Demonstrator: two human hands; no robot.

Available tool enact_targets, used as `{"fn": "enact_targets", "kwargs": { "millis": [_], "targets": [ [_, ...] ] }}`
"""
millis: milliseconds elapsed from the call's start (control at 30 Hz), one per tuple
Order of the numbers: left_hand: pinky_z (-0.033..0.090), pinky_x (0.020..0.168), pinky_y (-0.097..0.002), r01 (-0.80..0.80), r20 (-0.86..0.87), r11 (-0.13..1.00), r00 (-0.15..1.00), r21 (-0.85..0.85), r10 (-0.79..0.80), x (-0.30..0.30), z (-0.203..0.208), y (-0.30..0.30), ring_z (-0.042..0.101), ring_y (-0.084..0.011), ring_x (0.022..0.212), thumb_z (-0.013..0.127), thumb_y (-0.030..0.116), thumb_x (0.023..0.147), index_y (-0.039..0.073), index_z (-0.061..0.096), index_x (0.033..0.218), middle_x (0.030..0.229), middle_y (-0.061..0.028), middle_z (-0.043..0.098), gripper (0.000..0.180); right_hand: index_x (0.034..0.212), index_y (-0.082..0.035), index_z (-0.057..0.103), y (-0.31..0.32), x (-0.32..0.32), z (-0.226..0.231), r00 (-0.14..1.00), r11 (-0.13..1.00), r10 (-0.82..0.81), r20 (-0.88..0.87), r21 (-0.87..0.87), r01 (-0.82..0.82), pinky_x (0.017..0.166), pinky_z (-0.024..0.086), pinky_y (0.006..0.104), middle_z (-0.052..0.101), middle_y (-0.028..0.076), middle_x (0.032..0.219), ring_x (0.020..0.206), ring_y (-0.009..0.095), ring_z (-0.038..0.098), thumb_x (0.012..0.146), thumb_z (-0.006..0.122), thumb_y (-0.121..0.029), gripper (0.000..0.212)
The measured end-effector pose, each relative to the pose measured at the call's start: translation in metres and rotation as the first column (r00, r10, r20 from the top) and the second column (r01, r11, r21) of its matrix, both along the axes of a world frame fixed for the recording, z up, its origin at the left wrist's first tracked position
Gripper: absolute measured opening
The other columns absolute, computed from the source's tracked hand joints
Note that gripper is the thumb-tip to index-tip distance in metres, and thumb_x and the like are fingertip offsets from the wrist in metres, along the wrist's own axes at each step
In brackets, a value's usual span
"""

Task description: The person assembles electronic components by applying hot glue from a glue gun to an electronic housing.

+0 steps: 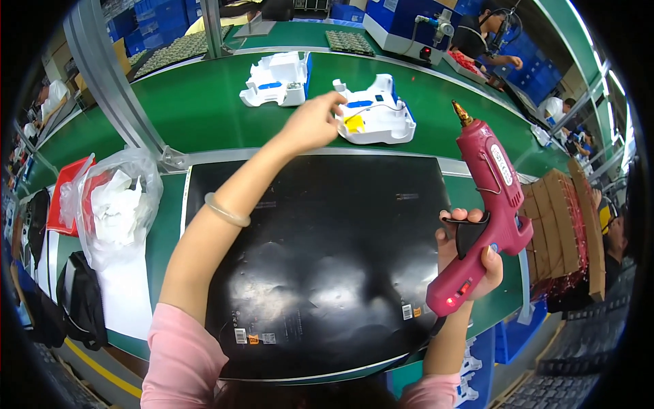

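A dark pink hot glue gun (492, 184) is held upright in my right hand (484, 269), its fingers around the handle and by the black trigger. The gun's brassy nozzle points up and a small red light glows low on the handle. My left hand (315, 123) reaches over the green conveyor belt, its fingers closed at the left edge of a white plastic housing (388, 129). Blue parts, a yellow piece and a thin wire show inside that housing. To its left lies a second white housing (289, 73) with a blue part.
A shiny black mat (320, 232) covers the bench before me. At left stand a red bin (60, 198) and a clear bag of white scraps (119, 211). Cardboard dividers (555, 232) rise at right. Beyond the belt lie a tray of small parts (349, 42) and a co-worker (480, 34).
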State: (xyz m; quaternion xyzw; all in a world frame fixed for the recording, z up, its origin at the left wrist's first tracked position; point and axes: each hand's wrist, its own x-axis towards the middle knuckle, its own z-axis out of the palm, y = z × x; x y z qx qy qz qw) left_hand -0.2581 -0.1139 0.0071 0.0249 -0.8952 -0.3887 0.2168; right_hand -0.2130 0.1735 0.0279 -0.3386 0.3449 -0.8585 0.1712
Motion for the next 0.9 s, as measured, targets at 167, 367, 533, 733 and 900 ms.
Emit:
{"fn": "enact_targets", "kwargs": {
  "millis": [167, 367, 533, 733, 900],
  "targets": [
    [0.043, 0.078, -0.0369, -0.060, 0.063, 0.886, 0.993, -0.460, 0.100, -0.002, -0.032, -0.042, 0.044, -0.0295, 0.102, 0.050, -0.002, 0.059, 0.012, 0.039, 0.117, 0.109, -0.0131, 0.046, 0.060, 0.101, 0.003, 0.044, -0.006, 0.003, -0.004, 0.989, 0.995, -0.098, 0.114, -0.023, 0.102, 0.074, 0.043, 0.0352, 0.052, 0.021, 0.098, 0.094, 0.036, 0.050, 0.065, 0.052, -0.023, 0.045],
    [0.035, 0.088, -0.0413, -0.055, -0.045, 0.673, 0.998, -0.738, 0.032, -0.021, -0.046, -0.033, 0.034, -0.0270, 0.114, 0.052, -0.001, 0.063, 0.012, 0.045, 0.109, 0.119, -0.0127, 0.040, 0.049, 0.103, -0.001, 0.043, -0.004, 0.001, -0.006, 1.000, 1.000, 0.004, -0.007, 0.025, -0.003, 0.078, 0.039, 0.0329, 0.050, 0.015, 0.104, 0.102, 0.029, 0.046, 0.070, 0.052, -0.023, 0.041],
    [0.036, 0.084, -0.0378, -0.097, -0.163, 0.444, 0.980, -0.891, -0.111, -0.019, -0.034, -0.034, 0.048, -0.0229, 0.094, 0.055, 0.008, 0.067, 0.009, 0.053, 0.085, 0.090, -0.0090, 0.054, 0.018, 0.100, 0.004, 0.044, -0.012, 0.006, -0.008, 0.987, 0.993, -0.119, 0.107, 0.014, 0.118, 0.074, 0.043, 0.0354, 0.052, 0.022, 0.097, 0.094, 0.036, 0.050, 0.065, 0.052, -0.023, 0.045],
    [0.038, 0.068, -0.0329, -0.075, -0.177, 0.364, 0.951, -0.928, -0.254, 0.062, -0.006, -0.004, 0.050, -0.0204, 0.083, 0.053, 0.011, 0.065, 0.007, 0.052, 0.086, 0.081, -0.0057, 0.053, 0.021, 0.102, 0.005, 0.043, -0.006, 0.003, -0.002, 0.995, 0.996, -0.088, 0.043, -0.006, 0.088, 0.075, 0.042, 0.0348, 0.051, 0.023, 0.100, 0.097, 0.035, 0.049, 0.067, 0.050, -0.022, 0.045],
    [0.037, 0.055, -0.0302, 0.022, -0.100, 0.477, 0.968, -0.879, -0.228, 0.180, -0.001, 0.041, 0.050, -0.0179, 0.069, 0.050, 0.016, 0.065, 0.007, 0.050, 0.081, 0.072, -0.0036, 0.049, 0.019, 0.105, 0.005, 0.042, -0.006, 0.010, -0.006, 0.996, 0.997, -0.080, 0.034, -0.003, 0.080, 0.080, 0.041, 0.0345, 0.049, 0.023, 0.104, 0.101, 0.035, 0.047, 0.069, 0.048, -0.020, 0.044]
  ]
}}
